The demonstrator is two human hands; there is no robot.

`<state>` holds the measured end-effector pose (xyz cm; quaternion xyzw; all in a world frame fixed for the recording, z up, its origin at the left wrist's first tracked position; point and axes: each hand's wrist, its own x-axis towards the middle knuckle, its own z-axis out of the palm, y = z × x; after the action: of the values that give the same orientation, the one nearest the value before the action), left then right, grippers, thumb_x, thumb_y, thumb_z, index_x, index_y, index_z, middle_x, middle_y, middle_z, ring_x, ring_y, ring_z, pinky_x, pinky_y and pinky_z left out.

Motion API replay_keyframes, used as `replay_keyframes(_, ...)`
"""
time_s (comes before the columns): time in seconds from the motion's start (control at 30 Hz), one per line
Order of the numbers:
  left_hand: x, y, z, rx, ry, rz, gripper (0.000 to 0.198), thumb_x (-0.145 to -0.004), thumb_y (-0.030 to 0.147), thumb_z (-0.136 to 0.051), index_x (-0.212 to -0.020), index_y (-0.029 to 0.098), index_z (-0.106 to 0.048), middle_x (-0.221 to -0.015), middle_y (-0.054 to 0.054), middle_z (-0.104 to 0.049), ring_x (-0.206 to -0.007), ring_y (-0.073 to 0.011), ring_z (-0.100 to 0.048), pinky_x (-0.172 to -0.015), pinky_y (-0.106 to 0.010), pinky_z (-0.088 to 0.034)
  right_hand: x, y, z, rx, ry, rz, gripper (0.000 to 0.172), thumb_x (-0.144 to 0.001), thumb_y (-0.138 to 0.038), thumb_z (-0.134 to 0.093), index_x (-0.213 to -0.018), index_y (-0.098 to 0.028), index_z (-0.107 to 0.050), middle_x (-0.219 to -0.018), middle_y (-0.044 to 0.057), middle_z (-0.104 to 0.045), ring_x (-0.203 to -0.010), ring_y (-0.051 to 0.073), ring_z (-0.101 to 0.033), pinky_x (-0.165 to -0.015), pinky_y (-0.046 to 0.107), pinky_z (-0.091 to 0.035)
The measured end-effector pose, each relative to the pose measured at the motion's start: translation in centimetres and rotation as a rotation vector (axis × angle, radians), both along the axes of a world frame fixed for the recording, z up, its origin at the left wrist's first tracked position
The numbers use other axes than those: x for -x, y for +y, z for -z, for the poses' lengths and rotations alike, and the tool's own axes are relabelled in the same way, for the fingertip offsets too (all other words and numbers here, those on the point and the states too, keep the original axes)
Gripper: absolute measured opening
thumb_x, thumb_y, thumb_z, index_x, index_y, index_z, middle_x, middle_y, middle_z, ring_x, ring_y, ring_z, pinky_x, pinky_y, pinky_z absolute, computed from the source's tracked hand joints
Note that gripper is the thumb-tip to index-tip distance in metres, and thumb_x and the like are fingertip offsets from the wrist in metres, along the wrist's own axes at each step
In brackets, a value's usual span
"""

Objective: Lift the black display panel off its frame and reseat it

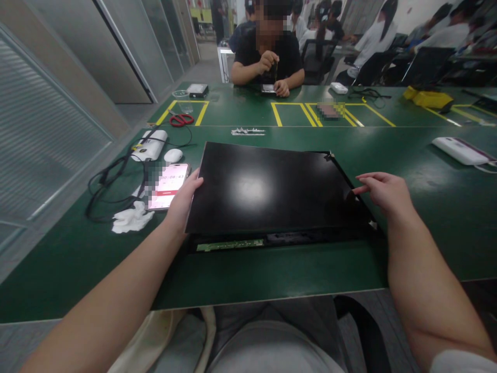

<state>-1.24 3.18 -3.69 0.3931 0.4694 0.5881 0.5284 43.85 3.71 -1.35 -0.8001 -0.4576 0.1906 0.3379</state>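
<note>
A large black screen panel lies in front of me on the green table, its near edge raised over a dark frame with a green circuit strip. My left hand grips the panel's left edge, thumb on top. My right hand hovers at the panel's right edge, fingers curled and touching the corner; I cannot see anything held in them.
Left of the panel lie a phone with a lit screen, a white mouse, a white device, black cables, a crumpled tissue and red scissors. A person sits opposite. A white box lies right.
</note>
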Motion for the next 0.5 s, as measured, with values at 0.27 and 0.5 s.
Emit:
replay_keyframes(0.27,-0.41,-0.82,-0.27,0.051,-0.01,-0.014,0.052,-0.083,0.026,-0.067,-0.134,0.018,-0.072,-0.117,-0.007,-0.082,-0.116,-0.0309,-0.075,-0.094,-0.035,-0.063,0.01,0.14,-0.13,0.055,-0.08,0.017,0.032,-0.079,-0.033,-0.063,-0.103,-0.019,-0.08,-0.074,0.007,-0.076,-0.077,0.021,-0.062,-0.07,0.033,-0.04)
replay_keyframes(0.5,-0.61,-1.04,-0.58,0.11,0.014,-0.026,0.048,-0.084,0.025,-0.067,-0.132,0.019,-0.074,-0.112,-0.008,-0.083,-0.109,-0.0314,-0.077,-0.089,-0.037,-0.065,0.23,0.25,0.12,0.071,-0.283,-0.027,0.027,-0.079,-0.037,-0.061,-0.095,-0.025,-0.079,-0.077,0.007,-0.076,-0.082,0.03,-0.069,-0.078,0.043,-0.05)
